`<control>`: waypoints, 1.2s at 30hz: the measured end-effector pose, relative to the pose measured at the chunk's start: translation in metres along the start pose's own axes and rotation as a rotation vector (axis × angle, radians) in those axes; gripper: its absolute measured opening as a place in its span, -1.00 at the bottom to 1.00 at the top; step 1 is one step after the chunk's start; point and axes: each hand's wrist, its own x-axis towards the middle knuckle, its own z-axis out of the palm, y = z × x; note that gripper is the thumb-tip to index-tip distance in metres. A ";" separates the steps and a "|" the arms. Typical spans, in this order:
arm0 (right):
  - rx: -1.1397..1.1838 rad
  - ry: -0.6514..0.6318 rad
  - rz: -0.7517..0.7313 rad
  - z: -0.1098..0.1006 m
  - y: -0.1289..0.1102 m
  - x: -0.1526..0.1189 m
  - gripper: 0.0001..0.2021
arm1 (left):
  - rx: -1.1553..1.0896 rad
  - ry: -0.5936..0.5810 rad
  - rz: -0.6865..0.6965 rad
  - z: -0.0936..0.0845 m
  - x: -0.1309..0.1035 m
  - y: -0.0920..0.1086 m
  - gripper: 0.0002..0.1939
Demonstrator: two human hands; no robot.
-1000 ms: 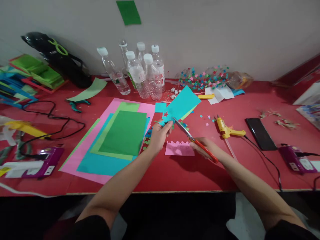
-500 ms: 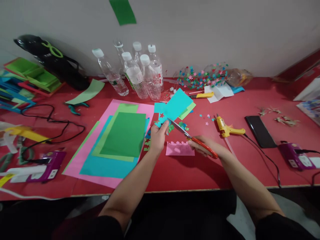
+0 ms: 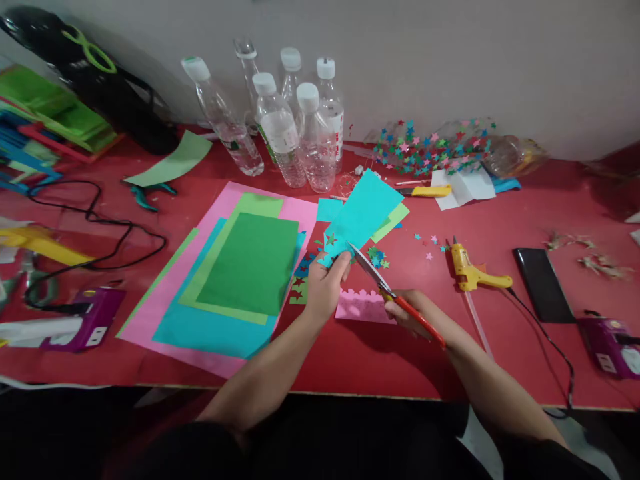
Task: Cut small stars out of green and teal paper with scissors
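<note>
My left hand [image 3: 327,283] pinches the lower corner of a turquoise sheet of paper [image 3: 367,207], which has star-shaped holes along its near edge. In my right hand [image 3: 410,312] is a pair of scissors [image 3: 417,315] with orange-red handles; the blade tips touch the turquoise paper close to my left thumb. Below the scissors lies a pink paper strip [image 3: 363,307] with a scalloped top edge, partly covered by my right hand. Small paper stars [image 3: 377,257] are scattered behind my hands. A light green paper piece [image 3: 393,223] shows beneath the turquoise sheet.
Layered coloured sheets [image 3: 250,267] lie to the left. Several plastic bottles [image 3: 277,133] stand at the back beside a star-filled clear bottle [image 3: 435,147]. A yellow glue gun [image 3: 475,270], a cutter knife [image 3: 430,191] and a phone [image 3: 544,285] are to the right. A black cable [image 3: 100,213] curls at left.
The view has shifted, so the glue gun and phone appear farther right. My left hand still pinches the turquoise paper, and the scissors stay against it.
</note>
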 end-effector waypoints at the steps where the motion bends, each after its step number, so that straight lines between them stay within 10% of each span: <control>1: -0.023 0.001 -0.012 -0.002 0.002 0.000 -0.64 | 0.006 -0.003 -0.004 -0.001 0.000 0.000 -0.61; 36: 0.034 -0.033 0.123 -0.005 -0.004 0.004 -0.62 | -0.221 0.064 -0.105 -0.011 0.018 -0.014 -0.59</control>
